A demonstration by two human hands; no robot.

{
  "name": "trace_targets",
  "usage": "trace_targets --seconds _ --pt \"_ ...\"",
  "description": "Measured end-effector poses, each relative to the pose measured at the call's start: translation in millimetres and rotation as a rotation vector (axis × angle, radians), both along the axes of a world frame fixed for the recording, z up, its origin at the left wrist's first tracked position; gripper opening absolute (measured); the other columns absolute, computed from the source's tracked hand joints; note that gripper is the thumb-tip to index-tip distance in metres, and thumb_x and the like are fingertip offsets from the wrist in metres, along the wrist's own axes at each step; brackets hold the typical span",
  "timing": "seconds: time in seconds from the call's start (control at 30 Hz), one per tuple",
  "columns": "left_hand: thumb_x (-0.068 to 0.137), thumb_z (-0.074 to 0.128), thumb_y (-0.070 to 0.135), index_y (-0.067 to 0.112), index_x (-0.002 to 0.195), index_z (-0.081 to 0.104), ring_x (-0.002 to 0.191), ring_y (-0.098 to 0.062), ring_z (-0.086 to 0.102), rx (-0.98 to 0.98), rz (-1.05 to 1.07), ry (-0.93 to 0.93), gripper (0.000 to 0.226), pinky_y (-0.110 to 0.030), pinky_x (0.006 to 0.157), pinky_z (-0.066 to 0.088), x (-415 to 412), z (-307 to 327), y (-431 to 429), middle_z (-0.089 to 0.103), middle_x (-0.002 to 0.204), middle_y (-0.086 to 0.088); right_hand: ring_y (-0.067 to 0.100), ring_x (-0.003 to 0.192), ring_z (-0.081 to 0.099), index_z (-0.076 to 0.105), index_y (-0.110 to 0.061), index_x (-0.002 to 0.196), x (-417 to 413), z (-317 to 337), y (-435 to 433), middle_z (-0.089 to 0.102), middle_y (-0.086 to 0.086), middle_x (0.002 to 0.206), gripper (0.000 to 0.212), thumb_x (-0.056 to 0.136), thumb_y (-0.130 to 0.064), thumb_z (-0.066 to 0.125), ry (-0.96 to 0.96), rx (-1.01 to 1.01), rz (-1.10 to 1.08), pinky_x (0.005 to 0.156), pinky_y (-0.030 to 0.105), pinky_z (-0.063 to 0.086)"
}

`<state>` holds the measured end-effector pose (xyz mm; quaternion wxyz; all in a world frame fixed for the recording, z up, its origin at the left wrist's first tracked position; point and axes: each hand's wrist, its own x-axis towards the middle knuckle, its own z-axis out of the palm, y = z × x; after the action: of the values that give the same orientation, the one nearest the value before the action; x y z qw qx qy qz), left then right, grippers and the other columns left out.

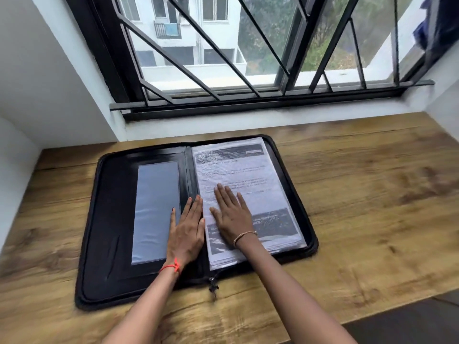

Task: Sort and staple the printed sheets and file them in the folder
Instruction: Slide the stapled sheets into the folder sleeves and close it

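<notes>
Head view looks down on a black zip folder [109, 219] lying opened flat on the wooden table [372, 207], close to its far edge under a barred window [248, 45]. The folder's right half carries a stack of clear sleeves [285, 247], with a printed sheet [238, 167] showing through the top one. The right hand [231, 217], with a bracelet [244, 235] on its wrist, lies flat on that sleeve, fingers straight and spread, grasping nothing. The left hand [186, 232], with a red thread [172, 266] on its wrist, rests flat beside the spine, fingers straight, its outer fingers touching the clear pocket [154, 207] on the left half. A zip pull [213, 286] hangs at the folder's near edge.
</notes>
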<state>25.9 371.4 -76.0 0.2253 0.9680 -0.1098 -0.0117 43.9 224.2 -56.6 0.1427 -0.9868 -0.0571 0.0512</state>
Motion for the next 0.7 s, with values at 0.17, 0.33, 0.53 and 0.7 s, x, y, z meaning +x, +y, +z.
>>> trace_targets --seconds 0.17,0.33,0.53,0.7 --pt "0.085 0.001 0.050 0.024 0.148 0.007 0.140 0.001 -0.004 0.017 -0.015 -0.004 0.069 -0.033 0.113 -0.014 -1.7 3.0 -0.6 0.003 0.152 0.017 -0.002 0.135 -0.019 -0.010 -0.024 0.147 -23.4 -2.8 -66.4 -0.020 -0.015 0.148 0.095 0.066 -0.073 -0.027 0.010 -0.034 -0.147 0.113 0.027 -0.014" --pt "0.084 0.003 0.051 0.022 0.149 0.013 0.140 0.001 -0.001 -0.029 -0.034 0.002 0.071 -0.032 0.114 -0.013 -0.2 3.0 2.4 0.007 0.152 0.017 0.003 0.143 -0.006 -0.007 -0.024 0.147 -44.7 -4.1 -120.0 -0.010 -0.011 0.156 0.080 0.079 -0.066 -0.007 0.073 -0.048 -0.373 0.116 0.033 -0.009" --pt "0.096 0.036 0.026 0.009 0.147 0.026 0.144 -0.011 0.010 -0.196 0.017 0.007 0.054 -0.036 0.117 -0.002 2.6 10.5 19.4 0.017 0.153 0.004 0.010 0.145 -0.006 0.002 -0.017 0.149 -40.3 14.3 -110.0 -0.005 -0.003 0.157 0.077 0.084 -0.058 0.004 -0.022 -0.019 -0.522 0.115 0.037 -0.012" --pt "0.094 0.051 0.011 0.002 0.137 0.044 0.142 -0.026 0.024 -0.128 0.226 -0.083 0.045 -0.045 0.116 0.008 6.1 19.8 68.1 0.036 0.149 -0.014 0.010 0.145 -0.005 0.005 -0.013 0.149 -21.2 30.4 -43.1 -0.006 -0.001 0.157 0.090 0.075 -0.063 -0.005 -0.095 0.061 -0.345 0.114 0.033 -0.014"
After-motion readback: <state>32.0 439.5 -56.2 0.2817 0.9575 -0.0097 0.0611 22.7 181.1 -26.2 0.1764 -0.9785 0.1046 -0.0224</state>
